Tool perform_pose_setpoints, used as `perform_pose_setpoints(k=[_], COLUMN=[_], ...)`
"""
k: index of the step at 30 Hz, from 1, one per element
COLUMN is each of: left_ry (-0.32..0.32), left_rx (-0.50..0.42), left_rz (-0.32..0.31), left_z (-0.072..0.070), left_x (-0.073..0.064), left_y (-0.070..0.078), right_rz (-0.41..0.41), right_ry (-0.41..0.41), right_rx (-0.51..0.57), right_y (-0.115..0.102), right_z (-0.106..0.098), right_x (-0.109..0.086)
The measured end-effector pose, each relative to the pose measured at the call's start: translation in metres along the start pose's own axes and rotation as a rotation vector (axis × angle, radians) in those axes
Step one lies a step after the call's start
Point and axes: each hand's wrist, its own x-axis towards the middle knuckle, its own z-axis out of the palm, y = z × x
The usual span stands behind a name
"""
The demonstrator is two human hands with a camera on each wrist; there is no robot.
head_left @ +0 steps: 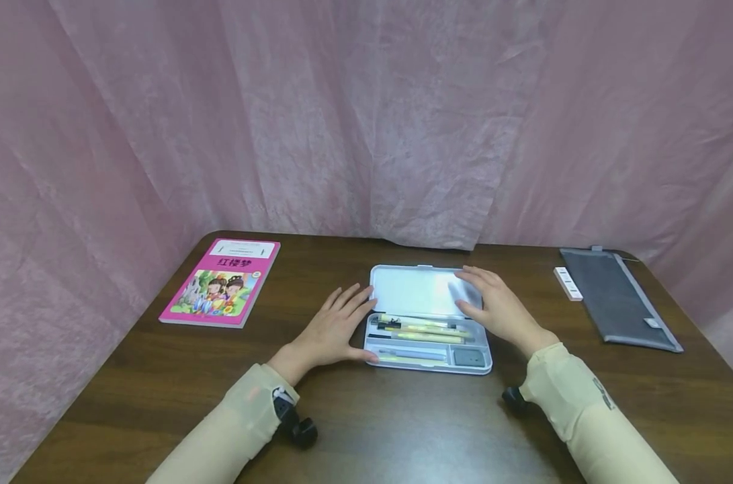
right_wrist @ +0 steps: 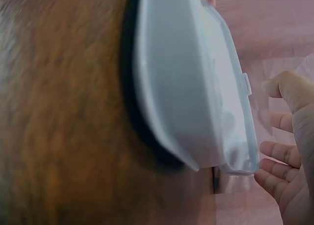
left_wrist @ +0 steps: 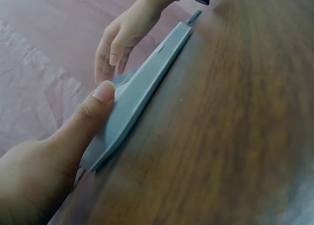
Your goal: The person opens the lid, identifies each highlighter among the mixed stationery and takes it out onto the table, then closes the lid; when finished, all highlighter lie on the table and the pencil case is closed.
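Note:
A pale plastic pencil case (head_left: 426, 368) lies with its lid (head_left: 414, 290) swung back, away from the person. Inside its tray are several yellowish pens (head_left: 429, 334), a light-blue stick-like piece (head_left: 414, 354) and a dark grey block (head_left: 467, 357) at the right. Beside the case, the left hand (head_left: 332, 331) spreads its fingers along the left side, thumb right at the near corner. In the left wrist view that thumb (left_wrist: 104, 93) overlaps the case's edge. The right hand (head_left: 500, 306) is at the lid's right edge, fingers extended and spread, fingertips close to the lid's corner in the right wrist view.
A pink picture-covered book (head_left: 221, 282) lies at the left of the brown wooden table (head_left: 366, 430). At the right are a grey mesh pouch (head_left: 623, 299) and a small white strip-like box (head_left: 568, 284). A pink curtain (head_left: 366, 121) hangs behind the table.

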Motion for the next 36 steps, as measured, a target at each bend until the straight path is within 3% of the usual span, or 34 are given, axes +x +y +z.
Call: perform_pose_setpoints(k=[8,22,36], left_ry=[-0.086,-0.076,-0.073], left_rx=[-0.029,-0.063,-0.068], left_rz=[-0.036,-0.034,-0.008], left_z=[-0.001,0.004,0.007], left_x=[0.003,-0.001,0.001], left_y=[-0.001,-0.006,-0.004], right_rz=[0.02,0.079,0.016], right_ry=[-0.036,-0.142,-0.009], right_rx=[-0.014,-0.004,0.004], right_y=[0.005,0.007,-0.003], right_z=[0.004,0.009,-0.001], right_x=[0.0,0.0,-0.014])
